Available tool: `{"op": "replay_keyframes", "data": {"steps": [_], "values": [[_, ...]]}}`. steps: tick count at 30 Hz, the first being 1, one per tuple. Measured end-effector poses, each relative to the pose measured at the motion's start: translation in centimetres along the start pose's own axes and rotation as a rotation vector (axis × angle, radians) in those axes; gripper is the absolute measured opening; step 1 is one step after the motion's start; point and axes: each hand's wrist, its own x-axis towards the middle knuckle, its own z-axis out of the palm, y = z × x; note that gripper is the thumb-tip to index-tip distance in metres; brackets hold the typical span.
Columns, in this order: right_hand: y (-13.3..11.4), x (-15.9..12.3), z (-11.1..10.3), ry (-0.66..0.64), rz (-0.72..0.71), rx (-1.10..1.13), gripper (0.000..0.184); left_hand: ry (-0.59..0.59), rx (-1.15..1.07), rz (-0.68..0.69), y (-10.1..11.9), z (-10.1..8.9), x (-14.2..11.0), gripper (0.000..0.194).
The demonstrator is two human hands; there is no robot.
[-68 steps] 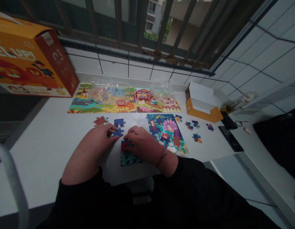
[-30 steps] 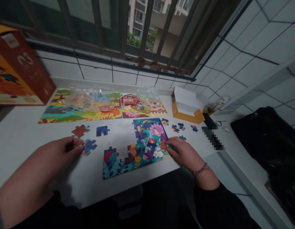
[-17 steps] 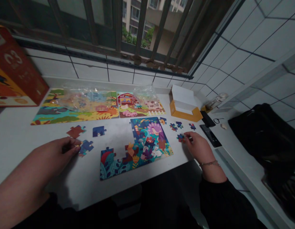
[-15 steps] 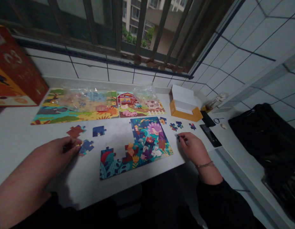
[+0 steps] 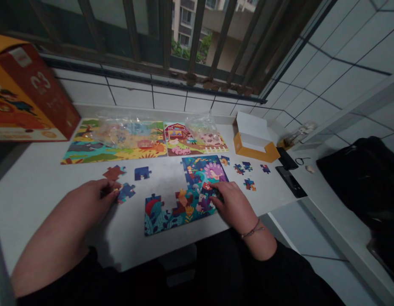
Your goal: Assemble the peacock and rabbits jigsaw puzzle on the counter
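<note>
In the head view my left hand (image 5: 103, 195) pinches the edge of a blue puzzle piece (image 5: 127, 192) at the table's left. A reddish-brown puzzle piece (image 5: 114, 172) lies just behind those fingers, and a dark blue piece (image 5: 142, 173) is farther right. My right hand (image 5: 232, 203) is over the right side of the partly assembled jigsaw (image 5: 171, 216), thumb and index finger apart, with nothing visible between them. The hand hides some of the rabbit picture. Right of the jigsaw lie several loose pieces, including one with an orange corner (image 5: 249, 184).
Two colourful picture boards (image 5: 117, 154) with clear plastic bags on top lie along the back wall. An opened yellow box (image 5: 252, 144) stands at the back right, beside a black phone (image 5: 291, 182). A large orange-red box (image 5: 53, 97) stands at the left, a black bag (image 5: 353, 182) at the right.
My right hand has let go of the loose piece right of the jigsaw and moved left over the picture. The left hand stays at its piece. The whole view has shifted slightly.
</note>
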Motion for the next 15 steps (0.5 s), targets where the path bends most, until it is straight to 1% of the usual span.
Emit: {"op": "replay_keyframes", "data": {"steps": [3,9,13,15], "values": [[-0.1,0.0,0.0,0.018,0.004,0.009,0.036,-0.03,-0.001,-0.014,0.3,-0.2,-0.2,0.046],[-0.4,-0.4,0.1,0.022,-0.016,-0.002,0.036,-0.049,0.025,-0.034,0.8,-1.0,-0.3,0.047],[-0.2,-0.9,-0.1,0.032,-0.039,0.016,0.034,-0.032,0.038,-0.026,0.6,-0.8,0.1,0.049],[0.0,-1.1,-0.2,0.03,-0.046,0.031,0.037,-0.035,0.047,-0.039,0.4,-0.6,0.3,0.05]]}}
